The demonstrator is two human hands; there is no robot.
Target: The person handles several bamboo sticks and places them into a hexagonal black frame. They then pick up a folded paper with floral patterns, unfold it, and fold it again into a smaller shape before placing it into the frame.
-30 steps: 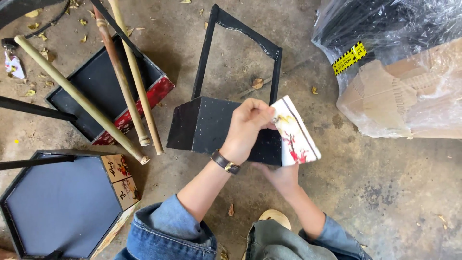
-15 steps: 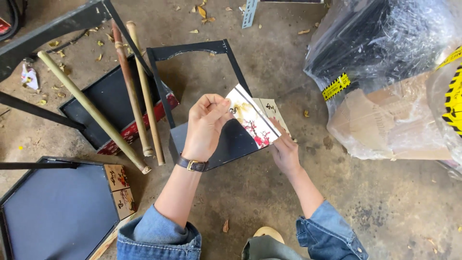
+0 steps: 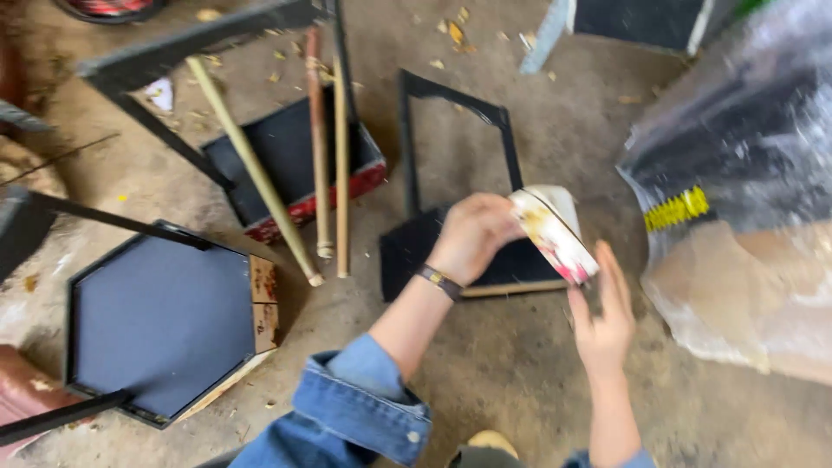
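My left hand [image 3: 472,234] is closed on one end of the panel [image 3: 555,234], a white piece with red and yellow print, fingers wrapped over its near edge. My right hand [image 3: 602,316] is open, palm up and fingers spread, just below the panel's free end and, as far as I can tell through the blur, not touching it. So the panel hangs from a one-sided grip, tilted, above the black frame [image 3: 451,147] lying on the floor [image 3: 520,373].

The main risk I judge is a slip: held at one end only, the panel can pivot out of my left fingers and drop onto the frame below the grip, chipping a corner or scuffing the printed face. If my right hand comes up too fast it could knock the free end instead of catching it.

To the left of the grip lie three sticks [image 3: 321,147] across a red-edged tray [image 3: 295,165]; a dropped panel or a sweeping elbow could roll them. Further left sits a hexagonal box [image 3: 156,316]. To the right of the grip a plastic-wrapped bundle [image 3: 737,199] stands close enough that swinging the panel outward could snag the wrap.
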